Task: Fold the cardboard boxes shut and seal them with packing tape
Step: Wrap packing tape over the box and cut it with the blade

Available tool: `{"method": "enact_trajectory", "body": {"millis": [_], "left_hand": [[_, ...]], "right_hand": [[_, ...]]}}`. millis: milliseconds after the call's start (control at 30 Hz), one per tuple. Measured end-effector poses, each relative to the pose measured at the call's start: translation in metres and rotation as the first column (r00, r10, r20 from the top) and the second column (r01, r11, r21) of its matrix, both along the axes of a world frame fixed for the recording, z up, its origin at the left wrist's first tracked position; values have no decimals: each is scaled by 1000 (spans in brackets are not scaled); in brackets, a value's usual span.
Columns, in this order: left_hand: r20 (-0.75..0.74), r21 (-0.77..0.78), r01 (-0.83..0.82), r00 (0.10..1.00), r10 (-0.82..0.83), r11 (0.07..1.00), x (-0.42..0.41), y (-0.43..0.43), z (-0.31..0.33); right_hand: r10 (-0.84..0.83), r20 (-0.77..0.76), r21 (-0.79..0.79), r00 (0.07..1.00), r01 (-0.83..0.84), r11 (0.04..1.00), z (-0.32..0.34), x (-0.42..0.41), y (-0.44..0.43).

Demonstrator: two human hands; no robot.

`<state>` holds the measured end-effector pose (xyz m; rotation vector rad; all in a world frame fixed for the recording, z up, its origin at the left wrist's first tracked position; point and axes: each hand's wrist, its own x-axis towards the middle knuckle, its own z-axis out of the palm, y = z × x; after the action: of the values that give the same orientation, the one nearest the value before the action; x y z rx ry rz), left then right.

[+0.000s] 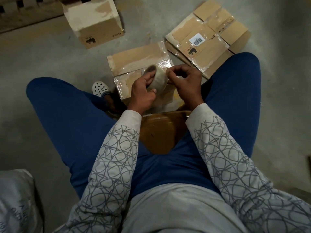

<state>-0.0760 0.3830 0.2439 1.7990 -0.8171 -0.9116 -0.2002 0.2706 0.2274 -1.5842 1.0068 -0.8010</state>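
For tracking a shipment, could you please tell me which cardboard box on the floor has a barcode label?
The top flattened box at upper right: its barcode label faces up. The upright box at upper left and the taped middle box show none.

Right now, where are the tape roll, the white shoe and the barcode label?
tape roll (159, 81): head view, on its outer wound side.
white shoe (99, 87): head view, on its holed top.
barcode label (197, 40): head view, on its middle.
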Motion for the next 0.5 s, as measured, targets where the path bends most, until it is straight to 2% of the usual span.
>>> {"method": "enact_trajectory", "body": {"millis": [67, 233, 267, 367, 433, 500], "left_hand": [[-18, -13, -13, 1000, 13, 1000, 1, 1, 1], [-37, -27, -35, 999, 34, 999, 3, 1, 2], [-27, -25, -37, 999, 37, 999, 3, 1, 2], [-35, -41, -35, 999, 34, 999, 3, 0, 2], [-108, -73, -37, 994, 29, 997, 3, 0, 2], [-190, -77, -55, 981, 39, 996, 2, 1, 3]], "right_hand": [[21, 70, 91, 997, -28, 995, 2, -1, 1], [89, 163, 140, 983, -112, 984, 6, -3, 0], [121, 151, 116, 981, -139, 983, 6, -3, -1], [220, -21, -64, 975, -221, 973, 3, -1, 3], [216, -96, -170, 972, -229, 958, -5, 3, 6], [178, -103, -222, 979, -197, 955, -10, 6, 7]]}}
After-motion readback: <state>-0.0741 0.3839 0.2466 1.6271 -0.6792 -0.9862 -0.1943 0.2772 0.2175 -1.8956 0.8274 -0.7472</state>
